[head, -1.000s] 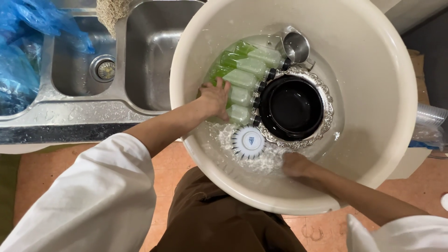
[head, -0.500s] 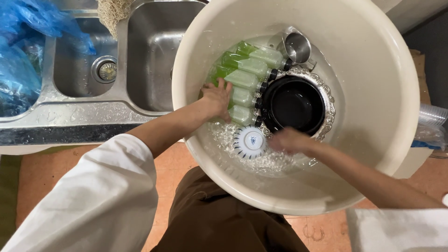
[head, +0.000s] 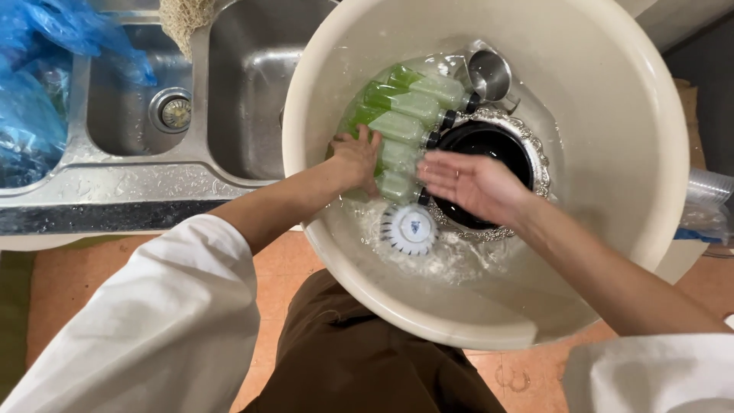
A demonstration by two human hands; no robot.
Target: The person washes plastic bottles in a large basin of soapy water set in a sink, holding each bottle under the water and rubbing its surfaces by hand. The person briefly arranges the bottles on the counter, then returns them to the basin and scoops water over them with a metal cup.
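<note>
A large cream plastic basin (head: pixel 634 115) holds soapy water. Several clear bottles of green liquid (head: pixel 405 115) with black caps lie side by side in it. My left hand (head: pixel 355 157) presses flat on the lower bottles. My right hand (head: pixel 470 183) hovers open, fingers spread, over the bottle caps and the rim of a black bowl (head: pixel 497 138) that sits in a silver ornate tray (head: pixel 535 145). A small white ribbed lid (head: pixel 409 228) floats just below my right hand. A shiny steel cup (head: pixel 489 74) lies at the far side of the water.
A two-bowl steel sink (head: pixel 191 115) is at the left, with blue plastic bags (head: pixel 38 84) in its far-left part and a netted scrubber (head: pixel 183 19) at the top. Orange tile floor (head: pixel 267 268) shows below the basin. Clear plastic cups (head: pixel 707 203) stand at the right edge.
My right hand rose from the water near the basin's lower right and swept left and up, over the black bowl toward the bottles. My left hand stayed on the bottles.
</note>
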